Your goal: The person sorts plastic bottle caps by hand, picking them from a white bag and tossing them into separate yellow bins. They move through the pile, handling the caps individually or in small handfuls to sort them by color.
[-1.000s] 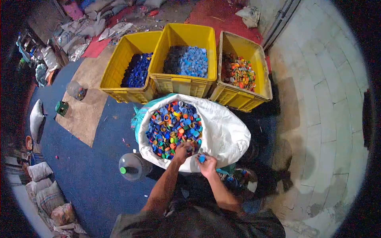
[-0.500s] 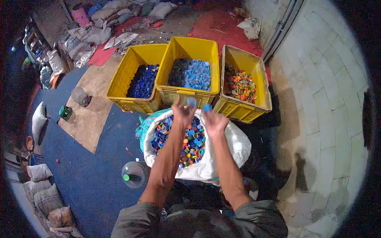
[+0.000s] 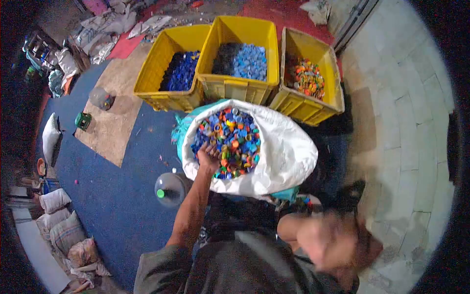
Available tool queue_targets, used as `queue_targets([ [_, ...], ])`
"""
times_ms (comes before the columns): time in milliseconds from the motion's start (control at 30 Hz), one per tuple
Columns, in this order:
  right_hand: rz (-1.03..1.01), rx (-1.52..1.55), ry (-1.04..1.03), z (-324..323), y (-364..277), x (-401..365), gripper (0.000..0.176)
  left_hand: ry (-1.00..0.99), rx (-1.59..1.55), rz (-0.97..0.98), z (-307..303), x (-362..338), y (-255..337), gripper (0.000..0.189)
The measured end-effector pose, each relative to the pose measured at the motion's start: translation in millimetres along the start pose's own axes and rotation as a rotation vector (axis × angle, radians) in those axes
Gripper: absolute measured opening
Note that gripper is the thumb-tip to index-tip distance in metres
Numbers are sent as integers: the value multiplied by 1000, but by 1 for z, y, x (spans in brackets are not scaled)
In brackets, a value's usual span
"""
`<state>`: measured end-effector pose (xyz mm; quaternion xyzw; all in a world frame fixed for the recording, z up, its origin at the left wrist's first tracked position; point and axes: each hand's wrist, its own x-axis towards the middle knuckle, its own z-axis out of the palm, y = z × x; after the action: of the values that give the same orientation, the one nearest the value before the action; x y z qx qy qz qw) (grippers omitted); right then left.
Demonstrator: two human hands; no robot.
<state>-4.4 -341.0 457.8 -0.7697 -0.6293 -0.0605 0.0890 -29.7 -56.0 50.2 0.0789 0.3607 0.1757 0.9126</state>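
Head view: the left hand [image 3: 209, 156] reaches over the near left part of the white sack's [image 3: 286, 147] rim, its fingers bent into the mixed bottle caps [image 3: 234, 142]; whether they are closed on a cap, I cannot tell. The right hand [image 3: 328, 240] is apart from the sack, low on the right and badly blurred (its finger state cannot be told either). The caps lie within the sack's round mouth, while its loose cloth spreads to the right. Just beyond the far edge stand the left bin [image 3: 154, 63], middle bin [image 3: 237, 90] and right bin [image 3: 303, 110], leaving little room there. A clear jug [image 3: 172, 188] sits close by the sack's left side; past it, the blue floor [image 3: 112, 210] opens broadly leftward. Rightward, a dark strip of floor separates the sack from the pale wall [image 3: 406, 127].
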Motion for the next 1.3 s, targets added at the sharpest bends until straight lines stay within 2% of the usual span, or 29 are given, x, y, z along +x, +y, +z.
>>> queue_targets([
  [33, -222, 486, 226, -3, -7, 2, 22, -53, 3, -67, -30, -2, -9, 36],
  [100, -636, 1446, 724, -4, -17, 6, 20, 131, 42, -81, -27, -29, -27, 39],
  [167, -976, 1881, 976, -4, -15, 24, 20, 213, 178, -29, -30, -41, -43, 33],
  [200, -1117, 1845, 951, -3, -8, 42, 20, -20, 232, -80, -45, -45, -40, 25],
  [267, -1185, 1846, 944, -3, -6, 46, 20, 241, 400, -62, -41, -50, -51, 21],
  [300, -1108, 1889, 963, -5, -9, 38, 20, 370, 483, -53, -35, -55, -55, 19],
  [333, -1032, 1928, 982, -5, -10, 33, 20, 406, 533, -40, -38, -56, -55, 11],
  [433, -1118, 1761, 1295, 0, -12, 37, 21, 497, 656, 39, -56, -40, -66, 10],
  [500, -1145, 1621, 1499, 6, -15, 38, 21, 326, 747, 134, -71, -29, -69, 9],
  [567, -1081, 1722, 1371, 9, -14, 22, 21, 292, 818, 236, -100, -7, -80, 15],
  [600, -1006, 1878, 1133, 6, -10, 0, 21, 343, 985, 291, -114, 8, -85, 27],
  [667, -895, 2009, 887, 3, -10, -12, 20, 448, 1196, 408, -57, -21, -89, 34],
  [700, -870, 2008, 883, 2, -11, -9, 19, 503, 1302, 470, -36, -32, -89, 37],
  [767, -833, 1992, 982, 7, -13, -13, 16, 415, 1308, 607, -41, -20, -95, 39],
  [800, -820, 1968, 1086, 14, -15, -23, 13, 349, 1373, 633, -41, -17, -93, 39],
  [833, -867, 1792, 1376, 24, -19, -31, 11, 277, 1434, 663, -40, -14, -91, 39],
  [867, -875, 1597, 1664, 35, -22, -38, 11, 305, 1516, 693, -40, -10, -92, 40],
  [900, -912, 1176, 2082, 50, -26, -46, 12, 333, 1595, 728, -38, -6, -94, 41],
  [967, -785, 946, 2218, 65, -27, -56, 13, 388, 1743, 777, -35, 3, -95, 45],
  [1000, -649, 1175, 1983, 65, -23, -61, 12, 412, 1815, 787, -34, 5, -96, 48],
  [1100, -330, 1357, 1590, 68, -10, -32, 21, 461, 1901, 747, -31, 12, -101, 52],
  [1133, -281, 1377, 1481, 70, -5, -26, 21, 474, 1907, 720, -30, 13, -103, 53],
  [1200, -236, 1411, 1322, 74, 4, -29, 19, 496, 1929, 624, -23, 11, -104, 54],
  [1300, -162, 1420, 1164, 84, 15, -36, 18, 493, 1966, 654, -20, 9, -103, 55],
])
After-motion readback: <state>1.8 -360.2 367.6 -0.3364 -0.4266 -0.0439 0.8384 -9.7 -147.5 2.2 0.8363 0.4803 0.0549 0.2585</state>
